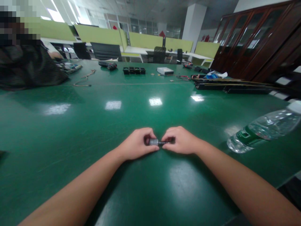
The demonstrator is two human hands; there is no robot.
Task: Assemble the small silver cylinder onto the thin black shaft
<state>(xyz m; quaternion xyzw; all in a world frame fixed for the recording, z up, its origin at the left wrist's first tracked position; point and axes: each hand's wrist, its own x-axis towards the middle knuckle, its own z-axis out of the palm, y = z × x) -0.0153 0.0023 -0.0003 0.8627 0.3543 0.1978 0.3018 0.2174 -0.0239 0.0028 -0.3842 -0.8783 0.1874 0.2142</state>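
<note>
Low over the middle of the green table (141,119), my left hand (138,143) grips the grey cylindrical body of a small device (154,142). From the right, my right hand (180,140) pinches the thin dark end of the same device. The device lies roughly level between the two hands, whose fingertips are close together. Its outer ends are partly hidden by my fingers, and its exact kind is too small to tell.
A clear plastic bottle (263,128) with a green label is at the right. Black boxes (134,71), a white box (165,71), a cable (82,82) and long black strips (235,86) lie along the far side. Someone in dark clothing (30,62) is at far left.
</note>
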